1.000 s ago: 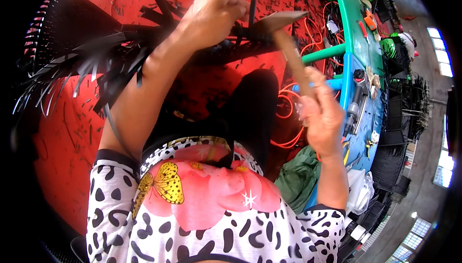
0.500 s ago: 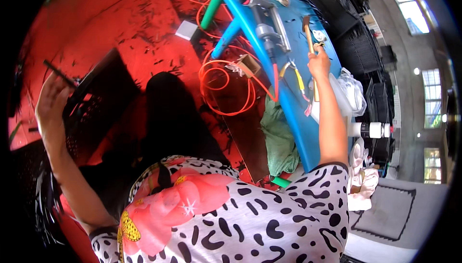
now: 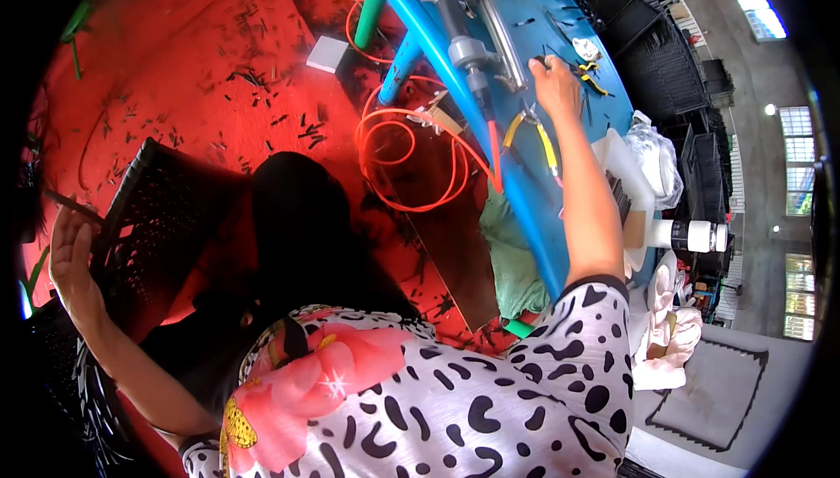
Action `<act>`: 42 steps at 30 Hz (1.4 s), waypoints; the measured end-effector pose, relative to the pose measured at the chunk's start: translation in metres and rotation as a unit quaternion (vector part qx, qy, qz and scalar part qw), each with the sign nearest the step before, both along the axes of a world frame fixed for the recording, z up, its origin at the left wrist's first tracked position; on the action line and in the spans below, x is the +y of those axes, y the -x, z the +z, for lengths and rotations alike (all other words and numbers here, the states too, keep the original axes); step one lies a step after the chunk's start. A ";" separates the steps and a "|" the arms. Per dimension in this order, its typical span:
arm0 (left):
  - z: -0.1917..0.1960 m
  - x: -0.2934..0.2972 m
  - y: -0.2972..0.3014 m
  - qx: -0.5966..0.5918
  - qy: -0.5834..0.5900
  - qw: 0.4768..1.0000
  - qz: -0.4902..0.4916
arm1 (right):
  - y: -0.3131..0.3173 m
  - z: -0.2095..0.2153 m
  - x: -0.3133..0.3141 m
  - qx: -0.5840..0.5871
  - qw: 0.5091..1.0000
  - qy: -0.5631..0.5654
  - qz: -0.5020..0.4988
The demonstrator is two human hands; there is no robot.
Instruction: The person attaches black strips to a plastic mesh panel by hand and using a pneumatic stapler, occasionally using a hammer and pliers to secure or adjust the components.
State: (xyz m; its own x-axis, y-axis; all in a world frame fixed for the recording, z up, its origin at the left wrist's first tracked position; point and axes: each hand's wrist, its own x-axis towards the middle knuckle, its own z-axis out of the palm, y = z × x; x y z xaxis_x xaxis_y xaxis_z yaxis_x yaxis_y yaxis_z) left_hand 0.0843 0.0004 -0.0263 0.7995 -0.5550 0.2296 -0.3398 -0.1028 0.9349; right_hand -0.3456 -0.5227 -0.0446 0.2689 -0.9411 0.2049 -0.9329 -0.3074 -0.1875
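My left hand is at the far left, its fingers loosely curled against a dark rod. That rod meets the edge of a black woven piece, which leans by my knee. Over the blue table, my right hand is closed, with a small dark end showing at its fingertips; what it holds is mostly hidden. Near that hand lie yellow-handled pliers and a second black-and-yellow pair of pliers. A pneumatic tool rests on the table to the hand's left.
An orange air hose coils beside the table legs. On the red floor are many dark scraps and a white block. A white bottle, a clear plastic bag and a green cloth are around the table.
My right hand has moved left and slightly nearer; the wooden-handled hammer it held is no longer visible. My left hand, with the rod and woven piece, has shifted left and lower.
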 end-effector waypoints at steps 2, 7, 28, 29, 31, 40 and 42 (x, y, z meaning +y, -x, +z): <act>-0.006 0.003 -0.007 0.002 -0.001 1.000 -0.018 | 0.010 0.011 0.012 0.065 0.997 -0.015 -0.026; -0.002 0.022 -0.001 -0.030 -0.022 0.999 -0.003 | 0.004 0.002 0.074 0.191 0.970 -0.147 -0.022; 0.029 -0.030 0.050 -0.061 -0.020 0.997 0.045 | -0.239 0.069 0.266 -0.102 0.710 0.075 0.692; 0.026 -0.032 0.051 -0.058 -0.019 0.997 0.043 | -0.250 0.069 0.270 -0.090 0.693 0.091 0.709; 0.019 -0.031 0.055 -0.110 0.024 0.993 0.048 | -0.264 0.073 0.276 -0.090 0.672 0.105 0.728; 0.025 -0.023 0.066 -0.104 -0.017 0.994 0.025 | -0.279 0.078 0.285 -0.035 0.622 0.149 0.768; 0.023 -0.023 0.067 -0.098 -0.015 0.995 0.027 | -0.282 0.078 0.286 -0.024 0.619 0.148 0.771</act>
State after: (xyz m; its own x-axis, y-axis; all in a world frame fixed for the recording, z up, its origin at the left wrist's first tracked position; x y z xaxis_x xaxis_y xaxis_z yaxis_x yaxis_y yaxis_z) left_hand 0.0174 -0.0229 -0.0028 0.7698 -0.5210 0.3686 -0.5092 -0.1532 0.8469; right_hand -0.0640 -0.2370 0.0333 0.7882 0.5067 0.3494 0.5157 -0.8535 0.0744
